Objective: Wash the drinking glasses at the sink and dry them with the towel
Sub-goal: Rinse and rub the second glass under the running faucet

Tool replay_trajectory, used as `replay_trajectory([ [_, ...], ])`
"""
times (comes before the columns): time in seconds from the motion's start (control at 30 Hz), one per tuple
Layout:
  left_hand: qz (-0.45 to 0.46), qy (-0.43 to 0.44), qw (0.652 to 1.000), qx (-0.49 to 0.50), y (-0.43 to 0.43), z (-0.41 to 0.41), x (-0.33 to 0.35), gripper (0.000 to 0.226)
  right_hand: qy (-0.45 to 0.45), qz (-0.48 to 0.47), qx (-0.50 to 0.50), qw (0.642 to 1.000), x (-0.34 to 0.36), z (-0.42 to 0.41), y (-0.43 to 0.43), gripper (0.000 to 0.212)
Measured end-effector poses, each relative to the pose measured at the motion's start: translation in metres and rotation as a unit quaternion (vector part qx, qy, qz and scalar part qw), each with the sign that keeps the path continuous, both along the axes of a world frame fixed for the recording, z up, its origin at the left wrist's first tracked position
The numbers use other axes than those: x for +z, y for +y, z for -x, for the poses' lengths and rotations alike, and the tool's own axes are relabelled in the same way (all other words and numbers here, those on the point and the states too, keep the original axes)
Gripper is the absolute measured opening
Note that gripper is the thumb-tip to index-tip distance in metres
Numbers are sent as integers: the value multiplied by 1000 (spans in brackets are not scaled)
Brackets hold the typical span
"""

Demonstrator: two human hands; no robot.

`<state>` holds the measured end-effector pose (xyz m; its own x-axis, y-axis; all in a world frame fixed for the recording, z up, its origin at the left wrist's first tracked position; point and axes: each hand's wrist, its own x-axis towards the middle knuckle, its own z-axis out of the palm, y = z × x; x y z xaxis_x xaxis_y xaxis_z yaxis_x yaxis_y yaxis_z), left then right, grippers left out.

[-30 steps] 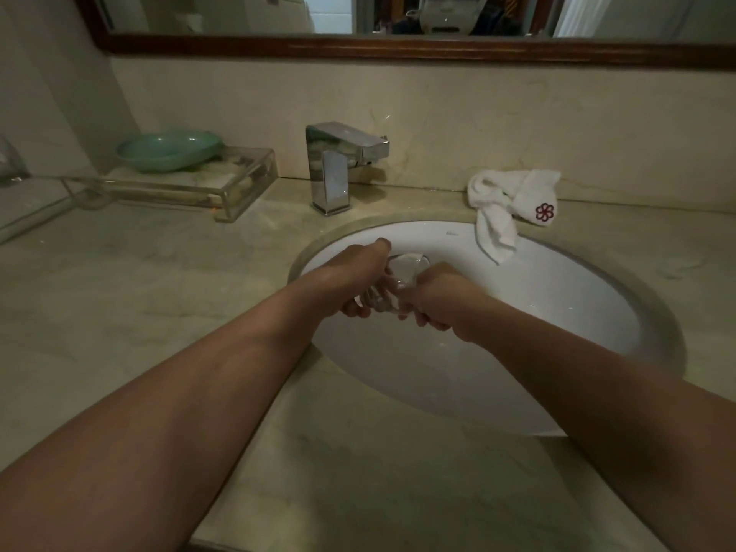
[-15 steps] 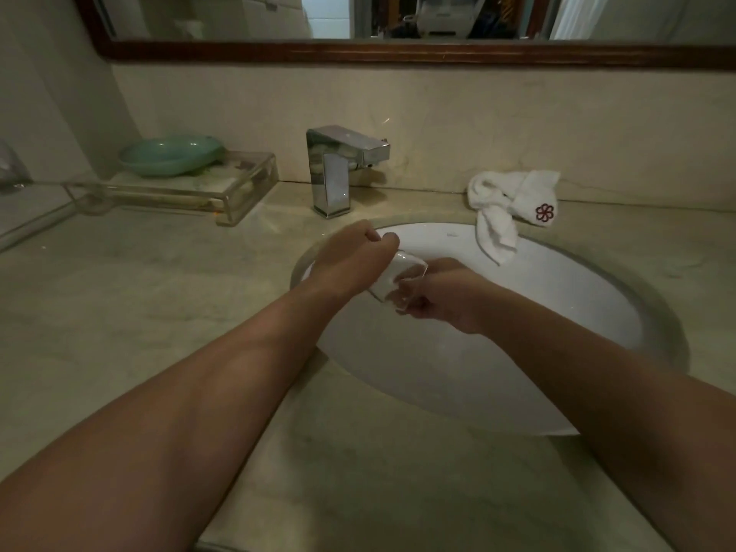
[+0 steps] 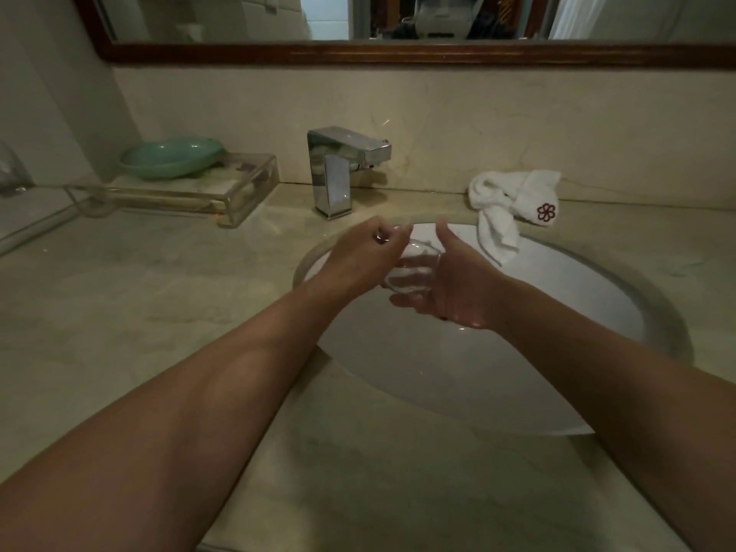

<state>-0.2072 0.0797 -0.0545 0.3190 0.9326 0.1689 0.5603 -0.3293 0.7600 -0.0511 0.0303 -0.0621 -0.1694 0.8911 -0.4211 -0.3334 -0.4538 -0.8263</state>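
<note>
Barely discernible, the glass (image 3: 414, 268) is gripped by left hand (image 3: 366, 256), cradled loosely by right hand (image 3: 458, 288).

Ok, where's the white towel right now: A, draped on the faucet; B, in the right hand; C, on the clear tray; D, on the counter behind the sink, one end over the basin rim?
D: the white towel lies on the counter behind the sink, one end hanging over its rim.

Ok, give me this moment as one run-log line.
stage: washing | glass: held over sink | left hand: grips glass from above | right hand: cradles it underneath | towel: on counter at sink rim, untouched
</note>
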Motion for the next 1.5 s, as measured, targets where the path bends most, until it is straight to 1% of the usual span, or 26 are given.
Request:
replay_trajectory([
  [0.03, 90, -29, 995, -25, 1, 3, -1, 45, -51, -13, -22, 998, 2, 2, -2, 73],
  [0.07, 136, -36, 988, -59, 3, 7, -3, 47, -102, -18, -58, 993, 2, 3, -2, 66],
  [0.13, 157, -29, 981, -112, 4, 10, -6, 47, -196, -48, -132, 971, -5, 1, 2, 61],
  [0.2, 157, -8, 980, -125, 0, 6, -8, 63, -272, -114, -184, 938, -9, -2, 7, 59],
  [0.23, 155, -3, 980, -121, -3, 3, -9, 69, -284, -150, -198, 926, -9, -3, 8, 56],
  [0.3, 150, -22, 984, -97, -4, 1, -12, 70, -251, -205, -204, 924, -5, -3, 8, 43],
  [0.37, 161, -90, 981, -55, 2, 4, -11, 60, -207, -249, -198, 925, -2, 0, 7, 27],
  [0.43, 153, -149, 977, -28, 11, 7, -11, 45, -229, -279, -197, 912, -1, 1, 9, 19],
  [0.53, 137, -192, 972, -3, 22, 9, -12, 47, -325, -287, -184, 882, -1, 3, 20, 25],
  [0.6, 132, -221, 966, -4, 23, 10, -12, 37, -365, -288, -174, 868, 1, 5, 33, 24],
  [0.67, 137, -238, 961, -5, 23, 9, -9, 23, -386, -281, -178, 860, 7, 5, 49, 23],
  [0.73, 147, -256, 955, 5, 20, 7, -4, 14, -384, -278, -186, 861, 16, 5, 66, 24],
  [0.83, 181, -312, 932, 26, 21, 3, 1, 9, -350, -293, -201, 867, 27, 6, 87, 22],
  [0.87, 188, -323, 927, 32, 21, 4, 2, 9, -339, -297, -205, 869, 31, 7, 92, 22],
  [0.9, 194, -327, 924, 35, 21, 4, 2, 15, -333, -299, -208, 870, 34, 8, 97, 22],
  [0.97, 191, -321, 927, 33, 22, 4, 0, 31, -331, -301, -204, 871, 41, 9, 106, 23],
  [1.03, 182, -302, 935, 37, 26, 2, -3, 41, -335, -312, -175, 872, 49, 9, 114, 29],
  [1.1, 180, -267, 946, 47, 29, 0, -5, 49, -360, -336, -136, 860, 55, 8, 123, 35],
  [1.17, 202, -239, 948, 52, 32, -1, -9, 58, -396, -346, -121, 842, 63, 11, 129, 36],
  [1.23, 228, -231, 944, 52, 33, -1, -11, 57, -406, -340, -146, 836, 70, 17, 134, 27],
  [1.27, 239, -225, 943, 53, 34, 0, -11, 53, -403, -339, -163, 834, 72, 20, 135, 22],
  [1.33, 275, -205, 938, 47, 36, 3, -12, 44, -400, -335, -184, 833, 72, 23, 139, 20],
  [1.37, 298, -195, 934, 38, 37, 6, -13, 43, -399, -327, -186, 837, 71, 22, 141, 17],
  [1.43, 327, -176, 928, 21, 37, 10, -15, 50, -389, -291, -193, 852, 68, 17, 149, 12],
  [1.5, 337, -172, 925, 32, 36, 12, -15, 54, -369, -254, -204, 870, 68, 14, 157, 9],
])
